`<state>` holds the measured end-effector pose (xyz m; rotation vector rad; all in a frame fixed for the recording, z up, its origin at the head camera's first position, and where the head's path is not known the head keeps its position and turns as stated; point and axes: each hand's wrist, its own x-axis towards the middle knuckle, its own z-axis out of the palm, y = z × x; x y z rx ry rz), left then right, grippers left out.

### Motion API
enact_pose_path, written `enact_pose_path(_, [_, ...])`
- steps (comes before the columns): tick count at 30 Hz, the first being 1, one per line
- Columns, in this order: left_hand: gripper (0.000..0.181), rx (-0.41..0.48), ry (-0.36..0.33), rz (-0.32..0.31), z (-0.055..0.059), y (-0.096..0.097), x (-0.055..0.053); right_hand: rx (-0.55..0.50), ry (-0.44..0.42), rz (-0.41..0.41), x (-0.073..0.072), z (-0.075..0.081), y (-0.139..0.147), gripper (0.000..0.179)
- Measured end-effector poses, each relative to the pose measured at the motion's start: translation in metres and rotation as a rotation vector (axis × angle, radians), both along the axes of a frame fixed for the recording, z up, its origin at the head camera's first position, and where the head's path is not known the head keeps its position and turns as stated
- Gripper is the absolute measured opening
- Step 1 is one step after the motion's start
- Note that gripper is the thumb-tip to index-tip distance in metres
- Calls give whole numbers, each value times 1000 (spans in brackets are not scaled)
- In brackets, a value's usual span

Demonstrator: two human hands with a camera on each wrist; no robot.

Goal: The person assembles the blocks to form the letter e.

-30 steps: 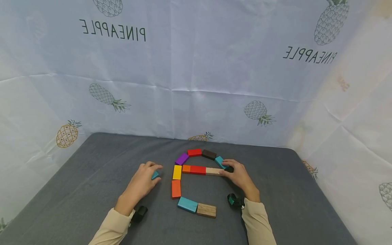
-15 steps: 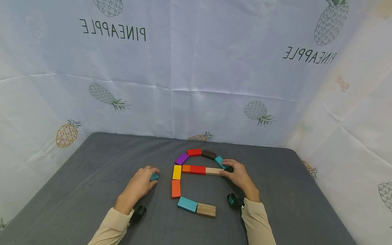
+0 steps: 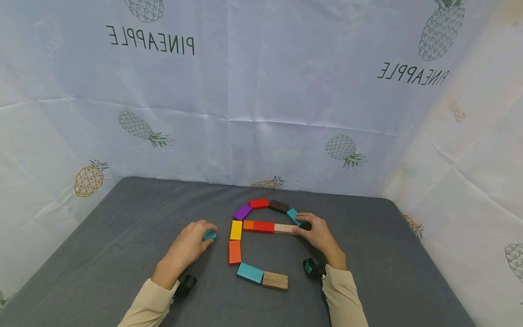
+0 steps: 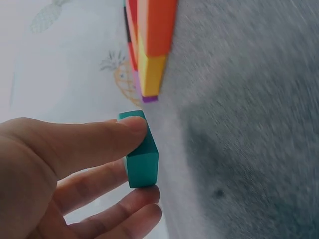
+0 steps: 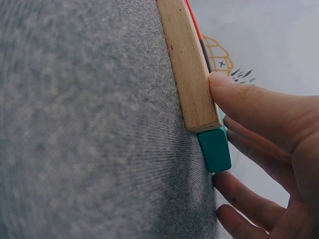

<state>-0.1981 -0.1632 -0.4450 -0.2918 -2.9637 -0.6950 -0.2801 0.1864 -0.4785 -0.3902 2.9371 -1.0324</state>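
Observation:
In the head view my left hand (image 3: 189, 245) pinches a teal wooden block (image 4: 143, 167) between thumb and fingers, left of the yellow block (image 3: 236, 230). The left wrist view shows the thumb across its top face and fingertips at its lower end. My right hand (image 3: 320, 234) rests at the row's right end. Its thumb touches a plain wood block (image 5: 187, 64), while its other fingers lie along the far side of another teal block (image 5: 215, 151). These two blocks meet at a corner, and the fingers are only slightly bent.
On the grey table (image 3: 347, 290), a purple block (image 3: 243, 212), a red block (image 3: 259, 204) and a dark brown block (image 3: 279, 206) form an arch. Orange blocks, another red block (image 3: 264, 227), a blue block (image 3: 250, 273) and a brown wood block (image 3: 275, 280) continue the outline.
My left hand drew back slightly left, then came a little right again, with the teal block turning in its fingers. The right hand and the laid blocks stay put.

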Motion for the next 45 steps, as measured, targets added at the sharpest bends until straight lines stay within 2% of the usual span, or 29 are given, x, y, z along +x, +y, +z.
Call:
enact_pose_path(9, [26,41,6,-53,9,24,9,3,2,4,0,-2,0,42])
enact_pose_path(16, [28,45,25,-165,10,43,17,-1,-1,1,0,-2,1,43])
enact_pose_path(31, [24,8,85,-357,-1,74,30,0,3,-1,0,-3,1,42])
enact_pose_path(38, [28,-17,27,-412,-1,91,30,-5,0,-2,0,-2,2,43])
enact_pose_path(45, [28,-21,9,-485,-1,111,32,-1,18,18,-3,-1,3,43])
